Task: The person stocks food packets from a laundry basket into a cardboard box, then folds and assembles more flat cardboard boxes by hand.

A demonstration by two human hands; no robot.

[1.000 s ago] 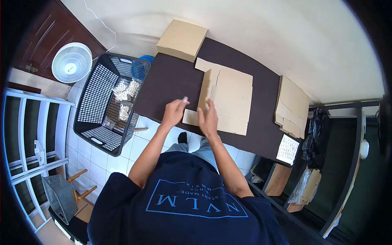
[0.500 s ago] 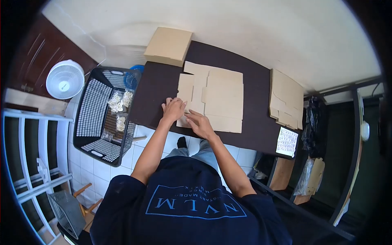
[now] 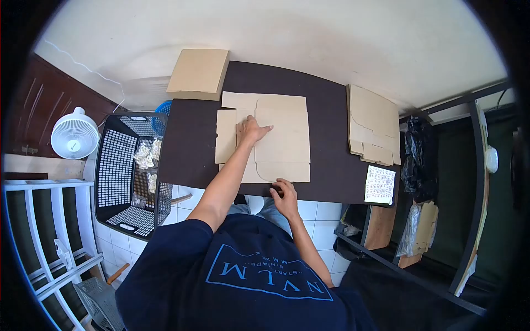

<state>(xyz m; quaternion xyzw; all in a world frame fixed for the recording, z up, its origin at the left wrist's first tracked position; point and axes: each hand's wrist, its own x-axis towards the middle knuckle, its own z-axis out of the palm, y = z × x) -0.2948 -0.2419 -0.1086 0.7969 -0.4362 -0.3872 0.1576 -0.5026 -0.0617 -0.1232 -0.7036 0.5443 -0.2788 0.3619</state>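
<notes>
A flat, unfolded cardboard sheet (image 3: 284, 138) with cut flaps lies on the dark brown table (image 3: 331, 182). My left hand (image 3: 254, 131) rests on the middle of the sheet near a crease, thumb stretched to the right and the other fingers partly bent; it grips nothing. My right hand (image 3: 285, 197) is at the sheet's front edge, fingers loosely curled and apart, with nothing visible in it.
A closed cardboard box (image 3: 199, 71) stands at the table's back left. Stacked flat cardboard (image 3: 372, 124) and a printed sheet (image 3: 380, 185) lie at the right. Left of the table are a black crate (image 3: 116, 171) holding small bags and a white fan (image 3: 75, 138).
My left hand has moved from the sheet's left part onto its middle. My right hand has drawn back to the front edge. The view has shifted, and the left flap looks moved outward.
</notes>
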